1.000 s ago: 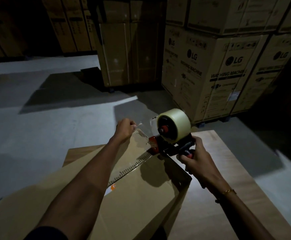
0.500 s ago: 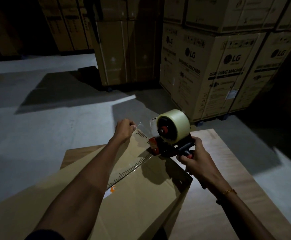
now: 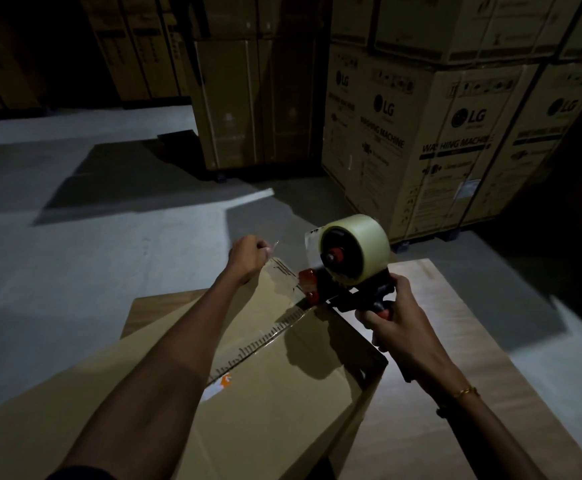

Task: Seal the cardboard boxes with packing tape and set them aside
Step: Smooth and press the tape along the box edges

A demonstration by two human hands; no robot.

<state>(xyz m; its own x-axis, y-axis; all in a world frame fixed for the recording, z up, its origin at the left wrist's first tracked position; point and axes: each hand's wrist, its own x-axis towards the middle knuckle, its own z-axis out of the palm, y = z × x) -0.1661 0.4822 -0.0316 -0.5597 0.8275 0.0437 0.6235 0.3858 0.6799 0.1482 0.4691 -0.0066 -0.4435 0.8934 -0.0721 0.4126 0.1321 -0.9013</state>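
left hand [image 3: 246, 252] pinching tape end, dispenser [image 3: 348, 271] gripped just right

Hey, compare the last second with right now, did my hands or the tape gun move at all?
Almost nothing changed. The left hand still pinches the loose tape end at the far edge of the cardboard box, and the right hand still grips the tape dispenser, its front resting on the box seam. Only the camera view drifted slightly. The box stays on the wooden table.

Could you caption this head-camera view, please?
Left hand pinches tape end while right hand grips dispenser over cardboard box.
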